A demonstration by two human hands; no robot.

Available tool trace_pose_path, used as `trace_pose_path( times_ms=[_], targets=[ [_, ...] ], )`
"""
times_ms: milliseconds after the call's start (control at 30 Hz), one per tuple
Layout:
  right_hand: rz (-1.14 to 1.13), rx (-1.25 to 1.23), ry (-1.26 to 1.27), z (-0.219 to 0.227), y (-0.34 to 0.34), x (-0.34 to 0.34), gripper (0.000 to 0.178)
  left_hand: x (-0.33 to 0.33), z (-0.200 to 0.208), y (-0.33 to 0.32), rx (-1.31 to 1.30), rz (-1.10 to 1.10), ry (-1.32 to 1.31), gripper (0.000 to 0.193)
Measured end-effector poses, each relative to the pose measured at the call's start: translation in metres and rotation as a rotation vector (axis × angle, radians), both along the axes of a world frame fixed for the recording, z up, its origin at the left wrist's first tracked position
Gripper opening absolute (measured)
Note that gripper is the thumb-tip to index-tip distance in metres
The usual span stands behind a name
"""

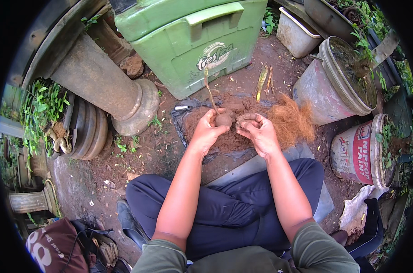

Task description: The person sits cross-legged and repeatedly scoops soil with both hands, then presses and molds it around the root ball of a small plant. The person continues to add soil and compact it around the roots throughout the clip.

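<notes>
A rounded ball of brown soil (pixel 223 120) sits in the fingers of my left hand (pixel 205 133), and a thin bare plant stem (pixel 209 89) rises beside it, its lower end hidden by the fingers. Just to the right of the ball is my right hand (pixel 260 133), its thumb and fingers pinched together around a bit of soil; the fingertips are smeared brown. Under both hands lies a heap of loose reddish-brown soil (pixel 236 142) on a black plastic sheet (pixel 178 120). Tan coconut fibre (pixel 289 122) is bunched at the heap's right side.
A green cooler box (pixel 170 50) stands beyond the soil. Yellowish leaf cuttings (pixel 261 83) lie in front of it. Two paint buckets (pixel 318 91) with plants are on the right, near a white tub (pixel 295 34). At left are a stone pedestal (pixel 97 77) and a ribbed pot (pixel 89 129).
</notes>
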State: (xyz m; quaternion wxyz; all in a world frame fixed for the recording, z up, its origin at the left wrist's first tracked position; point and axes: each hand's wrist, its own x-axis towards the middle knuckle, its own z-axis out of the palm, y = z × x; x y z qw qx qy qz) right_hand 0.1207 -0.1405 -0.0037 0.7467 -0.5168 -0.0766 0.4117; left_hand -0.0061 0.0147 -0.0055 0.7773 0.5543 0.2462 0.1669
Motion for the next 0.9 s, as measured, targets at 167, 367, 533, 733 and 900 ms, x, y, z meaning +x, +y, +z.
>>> trace_pose_path(
  times_ms=[167,367,533,733,900],
  targets=[
    [0.058,0.0,-0.061,0.002,-0.001,0.001,0.015,-0.001,-0.007,0.004,-0.158,0.024,-0.051,0.05],
    [0.07,0.031,-0.116,0.01,0.0,-0.003,0.015,-0.001,-0.001,0.0,-0.143,-0.033,-0.06,0.056],
    [0.106,0.0,-0.243,0.017,0.0,-0.003,0.017,0.0,0.007,-0.008,0.047,-0.047,0.027,0.06],
    [0.148,-0.126,-0.537,0.022,0.004,0.001,0.018,-0.002,-0.001,-0.005,-0.035,-0.171,0.01,0.06],
    [0.148,-0.28,-0.84,0.028,0.001,-0.003,0.021,-0.002,-0.008,-0.007,-0.368,-0.163,-0.08,0.064]
  ],
)
